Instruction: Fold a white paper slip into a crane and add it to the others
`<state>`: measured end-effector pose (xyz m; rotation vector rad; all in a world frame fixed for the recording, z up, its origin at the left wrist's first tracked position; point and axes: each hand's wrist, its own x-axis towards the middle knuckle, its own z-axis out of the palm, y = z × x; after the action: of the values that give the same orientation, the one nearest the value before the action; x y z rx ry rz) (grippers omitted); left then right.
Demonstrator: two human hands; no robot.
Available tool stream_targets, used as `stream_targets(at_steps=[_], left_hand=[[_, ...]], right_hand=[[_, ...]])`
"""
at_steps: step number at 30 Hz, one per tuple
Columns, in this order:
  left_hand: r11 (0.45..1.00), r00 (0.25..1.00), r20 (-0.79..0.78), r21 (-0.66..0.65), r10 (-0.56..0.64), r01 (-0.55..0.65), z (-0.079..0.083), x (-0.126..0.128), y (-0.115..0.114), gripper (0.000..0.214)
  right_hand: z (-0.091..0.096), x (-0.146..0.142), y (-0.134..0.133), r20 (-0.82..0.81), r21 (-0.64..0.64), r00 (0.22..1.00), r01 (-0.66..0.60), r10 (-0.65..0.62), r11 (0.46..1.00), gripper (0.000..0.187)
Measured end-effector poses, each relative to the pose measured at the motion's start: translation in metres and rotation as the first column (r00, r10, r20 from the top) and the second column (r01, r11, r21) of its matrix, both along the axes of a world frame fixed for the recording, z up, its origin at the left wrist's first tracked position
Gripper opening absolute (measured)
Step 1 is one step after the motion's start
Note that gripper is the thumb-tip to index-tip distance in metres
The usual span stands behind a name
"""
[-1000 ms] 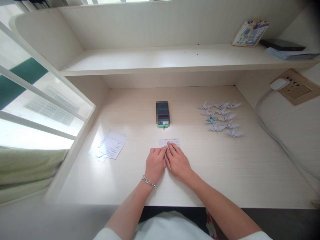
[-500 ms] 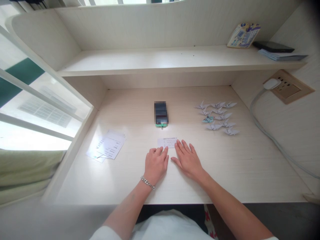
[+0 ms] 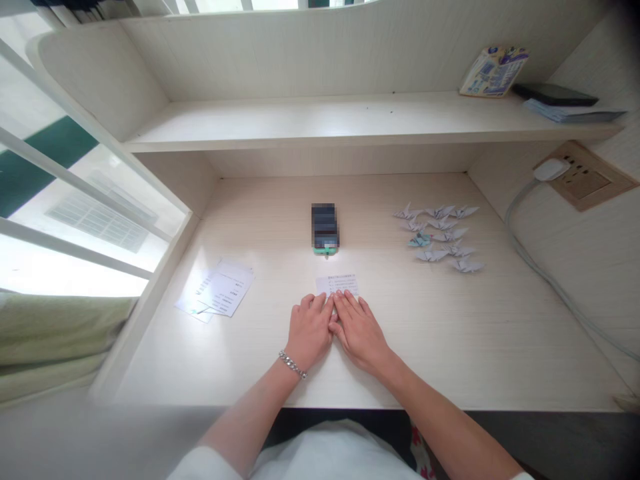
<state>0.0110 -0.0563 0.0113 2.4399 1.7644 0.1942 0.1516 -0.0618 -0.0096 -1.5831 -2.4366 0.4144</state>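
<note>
Left hand: my left hand (image 3: 310, 328) lies palm down on the counter (image 3: 450, 347), fingers flat and close together, tips on the near edge of the paper slip (image 3: 337, 284); holding nothing.
Right hand: my right hand (image 3: 359, 331) is flat too, fingers slightly spread, touching the left along the index side, tips on the same slip.
Paper slip: small printed sheet, flat on the counter, at centre, just beyond both hands.
Device: blurred dark block (image 3: 325, 229) with a green base, upright, just behind the slip.
Paper cranes: a cluster of folded cranes (image 3: 440, 237) to the right, well apart from the hands.
Loose sheets: printed sheets (image 3: 217, 293) to the left, overlapping.
Wall: plug (image 3: 550, 169) in the socket panel, cable trailing down.
</note>
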Motion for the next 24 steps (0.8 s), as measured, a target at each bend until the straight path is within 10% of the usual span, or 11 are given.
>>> stream_targets(at_steps=[9, 24], left_hand=[[1.0, 0.997, -0.08, 0.001, 0.023, -0.023, 0.011, -0.03, -0.005, 0.04], [1.0, 0.999, 0.041, 0.014, -0.001, 0.0, 0.001, -0.006, -0.004, 0.038]], right_hand=[[0.0, -0.001, 0.0, 0.013, 0.017, 1.0, 0.018, -0.018, 1.0, 0.056], [-0.003, 0.014, -0.001, 0.043, 0.056, 0.994, 0.101, -0.103, 0.993, 0.053]])
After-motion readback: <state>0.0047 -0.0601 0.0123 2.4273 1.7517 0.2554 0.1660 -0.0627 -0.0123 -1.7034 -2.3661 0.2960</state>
